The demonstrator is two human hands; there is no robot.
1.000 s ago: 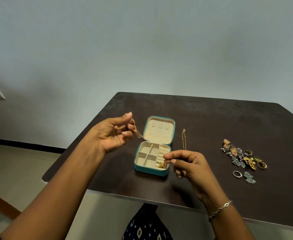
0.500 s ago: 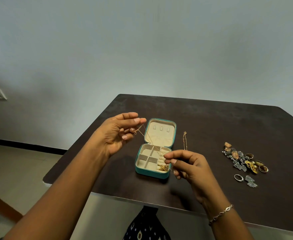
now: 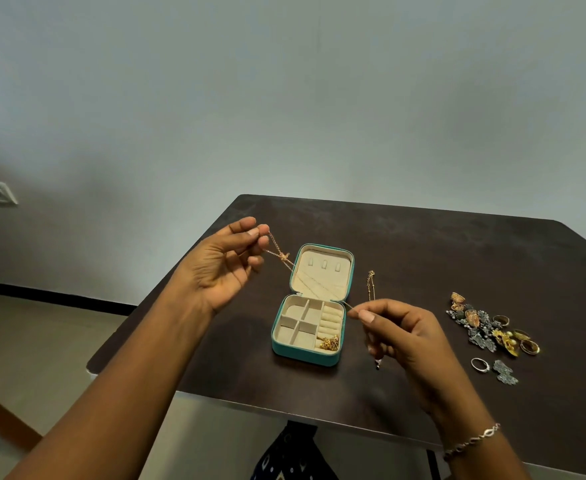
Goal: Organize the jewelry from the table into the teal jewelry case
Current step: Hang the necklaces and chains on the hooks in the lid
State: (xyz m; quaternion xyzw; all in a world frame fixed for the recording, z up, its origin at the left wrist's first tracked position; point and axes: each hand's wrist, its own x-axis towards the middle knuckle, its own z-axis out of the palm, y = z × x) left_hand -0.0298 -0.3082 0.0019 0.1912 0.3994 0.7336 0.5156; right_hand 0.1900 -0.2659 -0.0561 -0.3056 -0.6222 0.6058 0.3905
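The teal jewelry case (image 3: 304, 355) lies open on the dark table (image 3: 423, 244), its cream lid upright and a small gold piece (image 3: 329, 342) in its front right slot. A thin gold chain necklace (image 3: 282, 255) is stretched in the air above the case. My left hand (image 3: 224, 268) pinches one end up and to the left of the lid. My right hand (image 3: 400, 332) pinches the other end just right of the case, with a short tail hanging below the fingers.
A second gold chain (image 3: 371, 284) lies on the table right of the lid. A heap of earrings and rings (image 3: 489, 327) sits at the right, with a silver ring (image 3: 479, 364) and a silver earring (image 3: 504, 372) in front of it. The table's near edge runs below the case.
My hands have drawn apart, the left rising up and left, the right shifting right off the case. The chain now spans taut across the lid.
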